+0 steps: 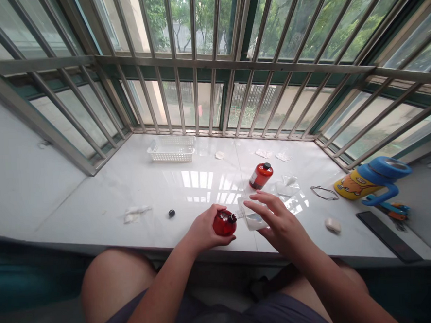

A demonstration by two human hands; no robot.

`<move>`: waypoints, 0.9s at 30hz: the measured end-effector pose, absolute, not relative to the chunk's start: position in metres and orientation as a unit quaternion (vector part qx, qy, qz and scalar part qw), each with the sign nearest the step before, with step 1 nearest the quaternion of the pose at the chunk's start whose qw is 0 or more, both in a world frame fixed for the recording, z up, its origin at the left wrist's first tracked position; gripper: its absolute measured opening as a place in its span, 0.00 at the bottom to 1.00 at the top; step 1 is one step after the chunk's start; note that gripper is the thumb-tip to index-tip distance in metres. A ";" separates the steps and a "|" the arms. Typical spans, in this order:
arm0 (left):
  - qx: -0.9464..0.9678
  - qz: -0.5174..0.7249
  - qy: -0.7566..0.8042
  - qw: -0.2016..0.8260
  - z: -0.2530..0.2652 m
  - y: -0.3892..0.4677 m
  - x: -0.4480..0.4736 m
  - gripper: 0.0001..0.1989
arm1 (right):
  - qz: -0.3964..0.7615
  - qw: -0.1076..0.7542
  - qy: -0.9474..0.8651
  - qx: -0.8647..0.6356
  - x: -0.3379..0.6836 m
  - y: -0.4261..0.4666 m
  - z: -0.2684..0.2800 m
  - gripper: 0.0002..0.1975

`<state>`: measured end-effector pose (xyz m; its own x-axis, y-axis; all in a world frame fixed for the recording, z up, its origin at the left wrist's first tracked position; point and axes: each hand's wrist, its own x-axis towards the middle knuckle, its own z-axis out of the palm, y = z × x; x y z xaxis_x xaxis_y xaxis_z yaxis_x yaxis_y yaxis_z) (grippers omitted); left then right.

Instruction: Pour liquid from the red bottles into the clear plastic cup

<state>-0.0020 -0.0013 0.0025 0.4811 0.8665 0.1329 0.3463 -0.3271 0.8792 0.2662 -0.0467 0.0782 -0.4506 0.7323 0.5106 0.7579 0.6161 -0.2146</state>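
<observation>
Left fingers [223,240] round bottle [224,225], near edge [162,243]

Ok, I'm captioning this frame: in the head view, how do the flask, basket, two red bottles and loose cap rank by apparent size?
1. Flask
2. Basket
3. Capped red bottle, held red bottle: too alike to rank; the left hand partly hides the latter
4. Loose cap

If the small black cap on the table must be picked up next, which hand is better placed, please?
Probably the left hand: the black cap lies to its left, nearer to it than to the right hand. However, it holds a red bottle, which would likely need putting down first.
</observation>
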 end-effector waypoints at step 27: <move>0.751 0.313 0.404 0.417 0.002 -0.001 -0.003 0.42 | -0.062 0.271 -0.867 -0.415 0.265 -0.043 0.087 0.31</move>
<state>-0.0025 -0.0008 0.0022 0.4769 0.8687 0.1339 0.3459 -0.3255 0.8800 0.2646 -0.0425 0.0869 -0.5095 0.6853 0.5204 0.7522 0.6484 -0.1173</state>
